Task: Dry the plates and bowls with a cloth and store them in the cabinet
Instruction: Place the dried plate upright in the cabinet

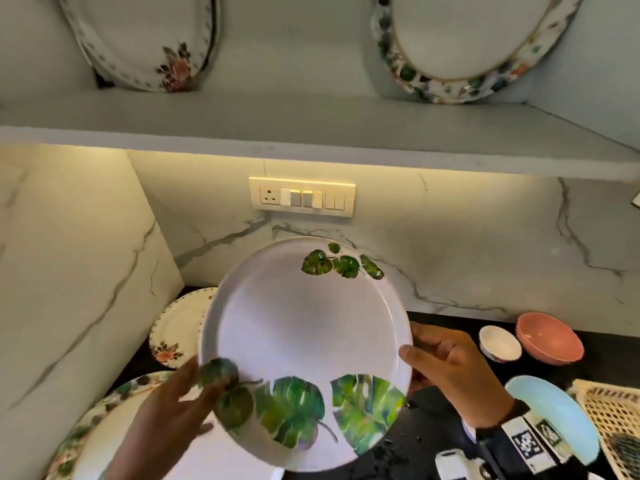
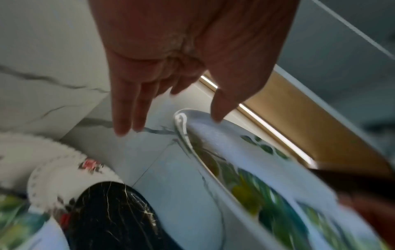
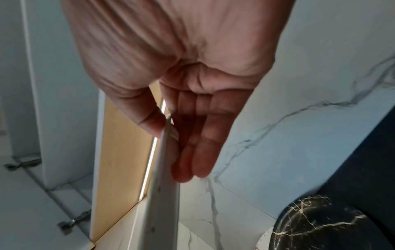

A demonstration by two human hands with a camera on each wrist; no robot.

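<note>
leaf-print plate [image 1: 304, 327] held tilted above the dark counter [image 1: 433, 427], below the shelf [image 1: 311, 140] | right hand [image 1: 453, 368] pinches its right rim, thumb in front, fingers behind | left hand [image 1: 166, 417] loose, fingers straight, at its lower-left rim | pink bowl [image 1: 549, 337], small white bowl [image 1: 499, 342] at right

Right wrist [image 1: 498, 419]: black strap, white band with black square-pattern markers. Left forearm bare.

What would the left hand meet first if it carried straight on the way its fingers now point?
Probably the marble backsplash. In the left wrist view the left hand has straight fingers pointing past the leaf-print plate rim toward that wall; only the thumb is at the rim. Depth is unclear.
</note>
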